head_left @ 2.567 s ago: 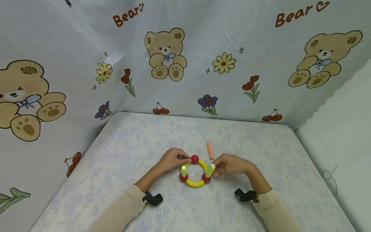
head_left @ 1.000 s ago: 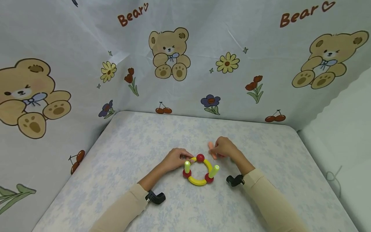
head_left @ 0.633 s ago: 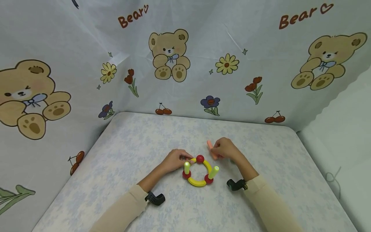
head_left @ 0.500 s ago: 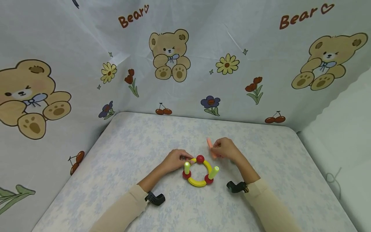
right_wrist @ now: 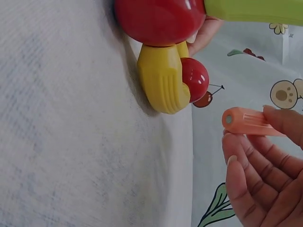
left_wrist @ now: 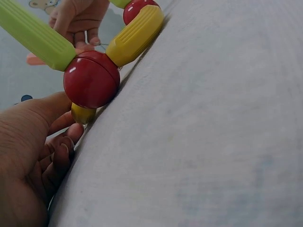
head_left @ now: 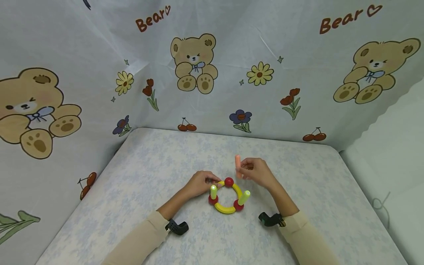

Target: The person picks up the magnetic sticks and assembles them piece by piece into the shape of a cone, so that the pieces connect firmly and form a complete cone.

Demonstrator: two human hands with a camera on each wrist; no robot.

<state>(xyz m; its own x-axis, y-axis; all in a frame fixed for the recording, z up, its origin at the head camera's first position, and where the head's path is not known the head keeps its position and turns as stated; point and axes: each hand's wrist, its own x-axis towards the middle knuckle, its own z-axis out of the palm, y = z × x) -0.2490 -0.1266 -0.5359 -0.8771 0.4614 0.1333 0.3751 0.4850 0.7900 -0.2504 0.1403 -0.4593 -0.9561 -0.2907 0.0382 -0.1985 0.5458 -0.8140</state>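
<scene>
Three red balls and yellow curved rods form a ring on the table, with a front arc (head_left: 225, 209) in plain view. Light green sticks (head_left: 213, 191) rise from the two front balls, the right one leaning outward. The rear red ball (head_left: 229, 182) carries no stick. My left hand (head_left: 199, 183) pinches the ring's left yellow rod (left_wrist: 84, 113) between thumb and fingers. Behind and right of the ring, my right hand (head_left: 260, 171) pinches an orange stick (head_left: 237, 162), held upright above the table. Its end shows a grey round insert in the right wrist view.
A pale blue-patterned cloth covers the table (head_left: 165, 154). Behind it hangs a curtain (head_left: 225, 44) printed with bears and flowers. Each wrist wears a black camera (head_left: 177, 227). A thin cord (head_left: 381, 202) hangs at the right side.
My right hand has gone from the front-right ball to the orange stick, gripped it, lifted it and turned it upright. My left hand stays at the ring's left side.
</scene>
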